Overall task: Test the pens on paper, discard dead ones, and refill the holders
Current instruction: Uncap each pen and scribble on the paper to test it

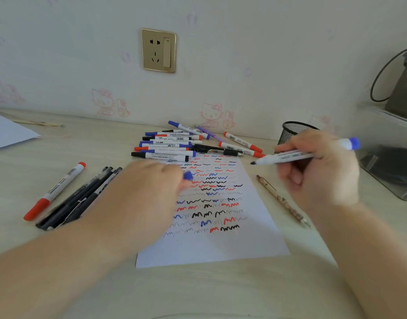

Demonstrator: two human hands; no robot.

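A white sheet of paper (221, 245) covered in red, blue and black scribbles lies in the middle of the desk. My right hand (322, 173) grips an uncapped blue marker (290, 156), tip pointing left just off the sheet's upper right corner. My left hand (151, 183) rests over the sheet's left side and pinches a blue cap (188, 175). A pile of several markers (168, 146) lies beyond the paper. A black mesh holder (294, 132) stands behind my right hand.
A red marker (55, 192) and several dark pens (82, 194) lie at the left. A brown patterned pen (280, 199) lies right of the paper. A clear plastic box (389, 171) and a dark bag (403, 88) sit at the right. Another sheet (6, 132) lies far left.
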